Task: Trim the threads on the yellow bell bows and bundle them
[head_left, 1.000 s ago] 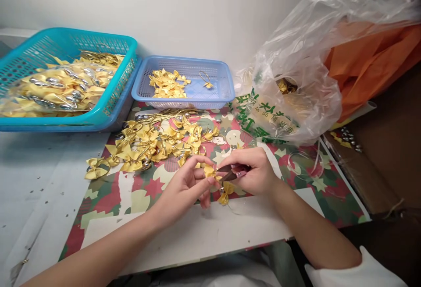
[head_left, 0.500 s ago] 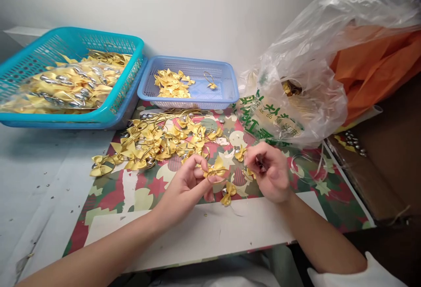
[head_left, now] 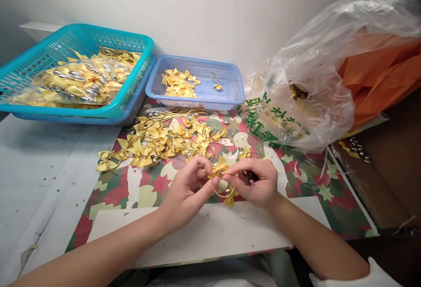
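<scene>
Between both hands is a yellow ribbon bow [head_left: 219,165] with a thin gold cord loop [head_left: 235,189] hanging below it. My left hand [head_left: 188,193] pinches the bow's left side between thumb and fingers. From the other side, my right hand [head_left: 261,181] has its thumb and index finger closed on the bow, by the top of the loop. Small dark shiny pieces [head_left: 249,177] show inside the curled right fingers; their kind is unclear. Just beneath the hands lies another yellow bow [head_left: 230,197], partly covered by the loop.
A heap of yellow bows with gold loops [head_left: 164,142] spreads across the patterned sheet. Behind it stands a blue basket [head_left: 230,103] with bows; a turquoise basket [head_left: 108,111] holds bagged bows at left. A clear plastic bag [head_left: 315,116] stands at right.
My right hand has moved left to meet my left hand and now pinches the bow too. The gold loop has swung to hang lower. The view has shifted slightly.
</scene>
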The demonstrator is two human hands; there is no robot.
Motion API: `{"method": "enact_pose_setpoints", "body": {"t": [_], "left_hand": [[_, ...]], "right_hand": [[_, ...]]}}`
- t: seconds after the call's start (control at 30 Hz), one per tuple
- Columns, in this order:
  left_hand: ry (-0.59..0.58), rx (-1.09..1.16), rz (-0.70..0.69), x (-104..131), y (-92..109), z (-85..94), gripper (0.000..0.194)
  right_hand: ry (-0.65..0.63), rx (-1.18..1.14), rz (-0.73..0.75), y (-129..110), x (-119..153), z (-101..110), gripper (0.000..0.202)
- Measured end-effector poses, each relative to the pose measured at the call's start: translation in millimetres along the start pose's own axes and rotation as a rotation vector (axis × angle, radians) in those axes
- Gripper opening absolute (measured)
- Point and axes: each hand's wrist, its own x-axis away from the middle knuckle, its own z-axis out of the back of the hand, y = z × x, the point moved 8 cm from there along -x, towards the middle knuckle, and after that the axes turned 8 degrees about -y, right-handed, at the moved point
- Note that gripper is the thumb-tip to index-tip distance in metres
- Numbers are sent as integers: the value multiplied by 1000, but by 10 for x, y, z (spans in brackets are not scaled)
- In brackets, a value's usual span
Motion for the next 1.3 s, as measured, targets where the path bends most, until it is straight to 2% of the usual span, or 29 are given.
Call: {"method": "enact_pose_setpoints", "body": {"t": [0.1,0.17,0.23,0.3,0.4,0.53,0.67,1.3], "left_hand": [[29,28,44,-8,-16,36,21],[53,58,77,-10,-47,66,19],[79,120,95,-13,-74,95,17],[102,190,97,-17,-86,116,18],[131,237,95,-19,-86,136,18],[162,183,82,-7,-68,155,19],[184,94,97,5,-61,167,25],[179,114,103,-1,-60,138,23]], "right_hand": [[68,68,-85,40,19,64,9],[74,97,-57,7,16,87,16],[-1,106,67,-79,5,41,29],[-117,151,158,-121,6,-44,33],[-214,296,131,-56,1,-123,24],[-166,498,78,-31,-16,-103,19],[-113,601,62,-65,-17,-88,16],[-70,642,34,-54,3,-71,13]]}}
